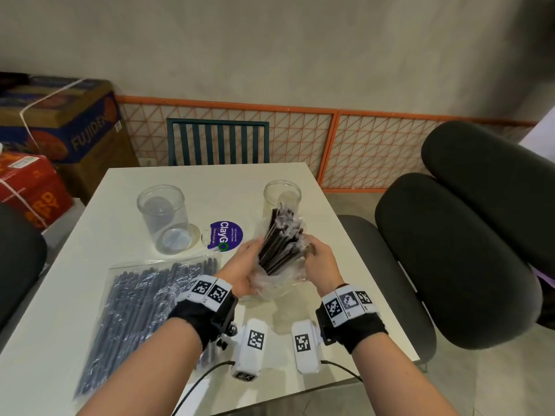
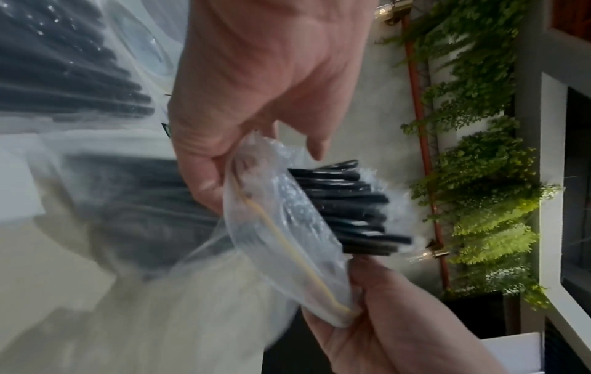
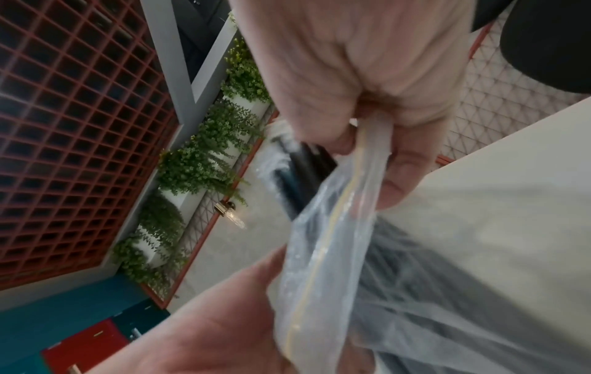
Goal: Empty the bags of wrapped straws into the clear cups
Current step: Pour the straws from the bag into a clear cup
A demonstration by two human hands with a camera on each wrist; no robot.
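Only the left wrist view shows both hands, left hand (image 2: 255, 83) and right hand (image 2: 383, 326), pinching the zip bag's (image 2: 288, 253) yellow-striped mouth, black wrapped straws (image 1: 280, 240) pointing toward twelve o'clock at the right clear cup (image 1: 282, 195).

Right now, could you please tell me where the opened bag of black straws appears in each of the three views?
Head: opened bag just right of centre, between left hand and right hand, below the right clear cup.
Left wrist: centre, straws poking out to the right.
Right wrist: centre-right, hanging from the fingers.
Shared landmark: the bag's yellow seal line.
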